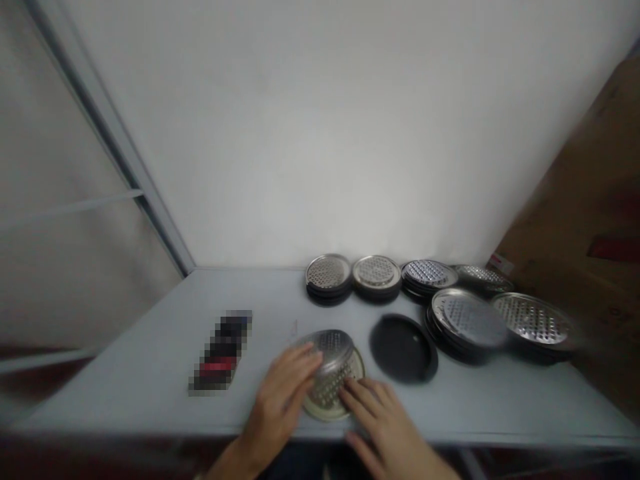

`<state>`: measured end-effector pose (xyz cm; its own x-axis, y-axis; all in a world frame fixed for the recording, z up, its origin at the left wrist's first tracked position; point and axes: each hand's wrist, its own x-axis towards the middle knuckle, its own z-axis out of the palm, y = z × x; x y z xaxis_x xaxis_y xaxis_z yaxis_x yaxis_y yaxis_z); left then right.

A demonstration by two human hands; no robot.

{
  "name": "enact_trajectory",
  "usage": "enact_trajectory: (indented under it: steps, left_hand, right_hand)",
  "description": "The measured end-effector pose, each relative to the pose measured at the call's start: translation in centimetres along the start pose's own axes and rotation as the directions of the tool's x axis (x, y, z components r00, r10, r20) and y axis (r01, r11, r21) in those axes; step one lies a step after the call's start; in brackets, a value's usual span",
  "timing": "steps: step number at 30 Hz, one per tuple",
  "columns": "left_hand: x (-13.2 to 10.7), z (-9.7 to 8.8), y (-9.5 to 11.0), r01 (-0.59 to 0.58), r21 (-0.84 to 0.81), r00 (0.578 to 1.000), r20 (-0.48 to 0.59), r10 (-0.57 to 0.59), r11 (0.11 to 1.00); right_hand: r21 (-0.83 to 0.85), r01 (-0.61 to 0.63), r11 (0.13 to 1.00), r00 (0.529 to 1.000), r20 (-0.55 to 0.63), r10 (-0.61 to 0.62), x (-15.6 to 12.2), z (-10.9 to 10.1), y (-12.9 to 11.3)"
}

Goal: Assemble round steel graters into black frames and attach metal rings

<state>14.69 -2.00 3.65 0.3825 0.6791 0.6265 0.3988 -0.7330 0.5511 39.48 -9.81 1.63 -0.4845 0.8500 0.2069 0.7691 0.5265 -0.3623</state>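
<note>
My left hand (280, 400) grips the left edge of a round metal grater plate (336, 347), fingers over its rim; my thumb is partly hidden. That plate is tilted above a second grater plate (327, 393) with a pale rim, which lies near the front of the table. My right hand (377, 413) rests with fingers stretched on the right edge of this lower plate, thumb apart. Just right of the hands lies a round black tray-like base (404, 349), with no plate in it. The hands and plates are slightly blurred.
Stacks of grater plates on black bases line the back, such as one stack (327, 277). Another stack (467, 323) stands right of the black base. A pixelated dark object (223, 353) lies left on the table (150, 373). A cardboard box (590, 200) rises at right.
</note>
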Motion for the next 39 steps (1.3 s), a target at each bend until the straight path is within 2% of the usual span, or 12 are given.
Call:
enact_trajectory:
  steps: [2,4,7,10,12,15,18,21,25,35,39]
  left_hand:
    - [-1.0,0.6,0.0,-0.206,0.052,0.968,0.156,0.195,0.977]
    - [-1.7,1.0,-0.3,-0.296,0.088,0.932,0.246,0.267,0.951]
    - [-2.4,1.0,-0.4,-0.327,0.11,0.907,0.316,0.279,0.938]
    - [-2.7,0.7,-0.1,-0.322,0.11,0.897,0.354,0.266,0.94]
    - [-2.9,0.4,0.1,-0.303,0.141,0.902,0.36,0.236,0.943]
    - [-2.9,0.3,-0.4,-0.159,0.269,0.944,0.324,0.066,0.95]
    - [-2.7,0.4,-1.7,0.002,0.323,0.944,0.313,-0.109,0.946]
    - [-2.4,0.7,-2.5,0.051,0.296,0.924,0.348,-0.157,0.954]
    - [-2.5,0.8,-2.7,0.026,0.285,0.931,0.341,-0.127,0.958]
    - [-3.5,1.1,-2.9,-0.219,0.343,0.936,0.338,0.098,0.913]
    - [-3.8,1.3,-2.9,-0.298,0.378,0.933,0.309,0.184,0.877]
  right_hand:
    - [-0.016,0.024,1.0,1.0,-0.008,-0.025,-0.6,0.4,0.3]
    - [-0.035,0.042,0.998,0.999,-0.022,-0.043,-1.1,0.7,0.5]
    - [-0.04,0.046,0.998,0.997,-0.062,-0.049,-1.8,0.9,0.5]
    - [0.017,0.022,1.0,0.987,-0.158,-0.019,-2.7,1.0,0.6]
    - [0.061,-0.037,0.997,0.964,-0.261,0.052,-3.5,1.2,0.8]
    - [0.092,-0.155,0.984,0.904,-0.388,0.178,-4.2,1.3,1.2]
    - [0.088,-0.207,0.974,0.903,-0.366,0.225,-3.7,0.8,1.1]
    - [0.083,-0.222,0.972,0.93,-0.282,0.236,-2.4,0.0,0.7]
    - [0.056,-0.241,0.969,0.929,-0.274,0.247,-1.3,-0.1,0.5]
    - [-0.103,-0.13,0.986,0.927,-0.366,0.084,-2.4,1.7,1.6]
    - [-0.132,-0.114,0.985,0.929,-0.367,0.058,-2.5,1.9,1.8]
